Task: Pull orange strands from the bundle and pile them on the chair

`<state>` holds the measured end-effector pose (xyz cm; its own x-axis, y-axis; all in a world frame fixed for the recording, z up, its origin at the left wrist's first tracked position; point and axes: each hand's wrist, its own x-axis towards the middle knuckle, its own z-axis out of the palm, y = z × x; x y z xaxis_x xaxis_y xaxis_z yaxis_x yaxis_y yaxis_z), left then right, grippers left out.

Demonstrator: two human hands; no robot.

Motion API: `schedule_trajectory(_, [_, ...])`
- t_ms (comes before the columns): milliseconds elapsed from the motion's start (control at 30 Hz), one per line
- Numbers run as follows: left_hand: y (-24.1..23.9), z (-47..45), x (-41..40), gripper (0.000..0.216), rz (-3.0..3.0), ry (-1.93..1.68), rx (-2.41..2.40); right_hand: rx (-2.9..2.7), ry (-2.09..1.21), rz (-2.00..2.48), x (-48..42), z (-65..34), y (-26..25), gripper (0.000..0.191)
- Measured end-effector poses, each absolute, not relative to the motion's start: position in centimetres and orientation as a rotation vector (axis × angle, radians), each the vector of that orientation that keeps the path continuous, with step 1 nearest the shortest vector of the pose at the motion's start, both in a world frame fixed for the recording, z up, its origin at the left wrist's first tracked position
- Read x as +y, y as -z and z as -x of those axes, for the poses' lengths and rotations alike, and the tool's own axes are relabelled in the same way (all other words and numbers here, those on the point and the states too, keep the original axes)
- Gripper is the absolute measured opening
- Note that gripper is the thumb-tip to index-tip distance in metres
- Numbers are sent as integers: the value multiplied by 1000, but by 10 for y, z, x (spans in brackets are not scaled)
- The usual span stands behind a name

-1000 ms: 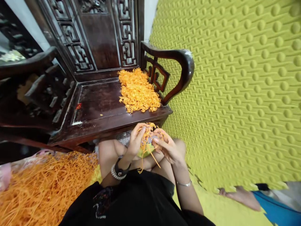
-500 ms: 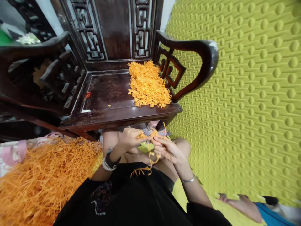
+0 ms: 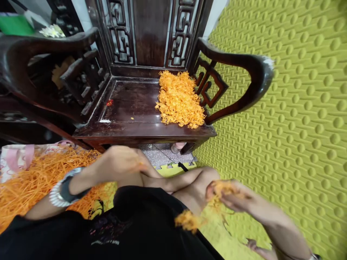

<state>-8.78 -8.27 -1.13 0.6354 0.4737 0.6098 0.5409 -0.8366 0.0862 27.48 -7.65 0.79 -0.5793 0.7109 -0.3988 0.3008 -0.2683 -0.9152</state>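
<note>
My right hand (image 3: 235,198), out to the right above my knee, is closed on a tangle of knotted orange yarn (image 3: 222,189). A fluffy clump of that yarn (image 3: 188,221) hangs off toward my lap, blurred by motion. My left hand (image 3: 121,162) is lifted on the left side above my legs, also blurred. Its fingers are curled together, with a small orange bit of yarn (image 3: 140,166) showing at the fingertips. To its left lies a large heap of loose orange strands (image 3: 67,162).
In front stands a dark carved wooden chair (image 3: 132,130). A pile of knotted orange yarn pieces (image 3: 180,101) lies on its seat, with a small red scrap (image 3: 109,103). Beneath is a pink-topped container (image 3: 177,147). Yellow bumpy matting (image 3: 298,144) spreads right; another person's foot (image 3: 253,245) rests there.
My hands were together at the yarn in the middle; now they are wide apart. The right has swung right with the yarn, the left has moved left. The view has shifted slightly.
</note>
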Motion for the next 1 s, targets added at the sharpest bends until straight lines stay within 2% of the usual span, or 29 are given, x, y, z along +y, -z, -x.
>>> schedule_trajectory(100, [3, 103, -66, 36, 2598, 1180, -1257, -1361, -1736, 1322, -70, -292, -9, 35])
schedule_trajectory(267, [-2, 59, -1, 43, 2562, 1011, -1643, -1060, -1750, 1159, -66, -274, 4, 27])
schedule_trajectory(500, [2, -12, 149, 39, 2755, 788, -1549, -947, -1723, 888, -74, -266, 7, 26])
schedule_trajectory(633, [7, -22, 198, 45, 2818, 711, -1577, -936, -1743, 790, -80, -273, 7, 18])
schedule_trajectory(767, [5, -30, 201, 53, 2718, 1108, -1538, -882, -1767, 719, -80, -277, 13, 21])
schedule_trajectory(867, [-10, -47, 167, 60, 2654, 1388, -1430, -867, -1771, 699, -74, -276, 16, 24])
schedule_trajectory(1000, [-40, -76, 81, 46, 3187, 1167, -1014, -931, -1815, 696, -63, -269, 16, 23])
